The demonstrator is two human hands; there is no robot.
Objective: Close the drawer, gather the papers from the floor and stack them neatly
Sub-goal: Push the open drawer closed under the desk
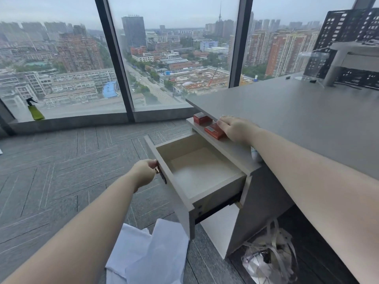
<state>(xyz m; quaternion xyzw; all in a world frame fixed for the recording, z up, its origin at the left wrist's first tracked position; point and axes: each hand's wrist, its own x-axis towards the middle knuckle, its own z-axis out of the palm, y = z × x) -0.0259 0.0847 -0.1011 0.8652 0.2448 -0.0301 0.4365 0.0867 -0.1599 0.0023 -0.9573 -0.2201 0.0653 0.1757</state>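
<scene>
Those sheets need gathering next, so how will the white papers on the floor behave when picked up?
The white papers are probably floppy: thin, overlapping sheets with bent, uneven edges. They look light and may slide apart, as they lie loose and fanned on the carpet floor. One edge lies under the open drawer, so closing it first likely helps.

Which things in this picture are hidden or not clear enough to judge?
- Papers on the floor, head view: cut off by the bottom edge and partly behind the drawer front; their number is unknown.
- Left hand fingers: hidden behind the drawer front.
- Print on the red boxes: too small.
- Bag contents under the desk: unclear.
</scene>
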